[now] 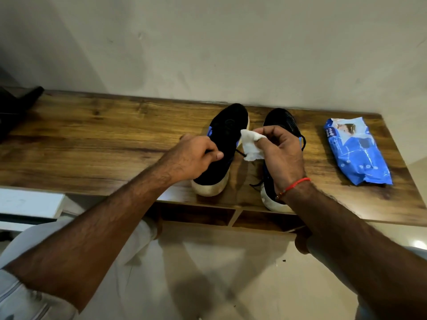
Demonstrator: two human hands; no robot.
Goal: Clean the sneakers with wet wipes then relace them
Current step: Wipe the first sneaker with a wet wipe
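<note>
View from the head camera, read from the wearer outward. Nearest the wearer, both forearms reached over the front edge of the wooden table (92, 144). The left hand (196, 155) had its grip closed on the collar of the left sneaker (227, 139), fingers curled over the opening, holding the shoe down on its pale sole. The right hand (280, 153) pinched a crumpled white wet wipe (250, 144) between thumb and fingers, just above the gap between the two shoes, not clearly touching either. A loose black lace end (241, 154) showed just below the wipe. The right sneaker (283, 122) stood beside the first, largely hidden behind the right hand, its heel at the table edge. Farther right, well apart from the shoes, lay the blue wipe pack (355, 151), apparently opened.

Likely hazards, judged from this arrangement: the right sneaker's heel sat close to the edge, so a nudge from the right wrist could tip it to the floor; the balled wipe offered little clean surface and might smear dirt on the pale soles; the dangling lace could snag under the wipe; an unsealed pack would dry out.
</note>
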